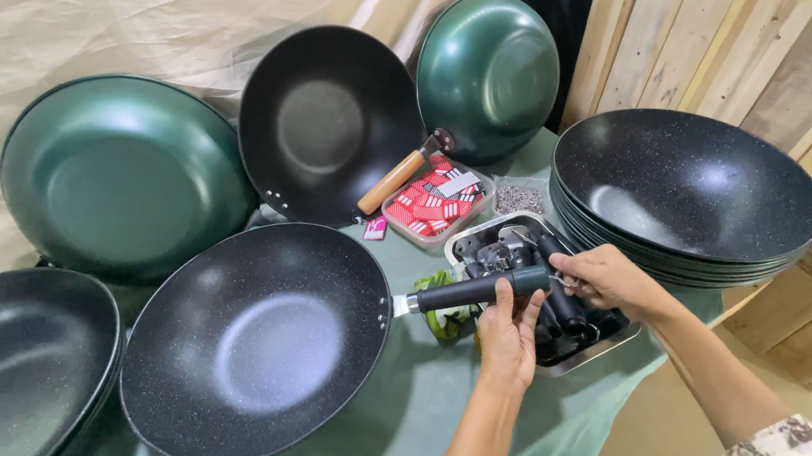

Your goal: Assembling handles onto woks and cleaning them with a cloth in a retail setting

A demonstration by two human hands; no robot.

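Green cloth table [388, 441] | left hand [508, 333] grips speckled round wok's [257, 339] black handle [478, 289]

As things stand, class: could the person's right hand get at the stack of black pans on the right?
Probably yes. The right hand is at the end of the black handle, close beside the stack of black pans. Nothing lies between them, though the hand is busy there.

The left pan [10, 380] is cut by the frame edge; the tray's [580, 355] contents sit partly behind both hands.
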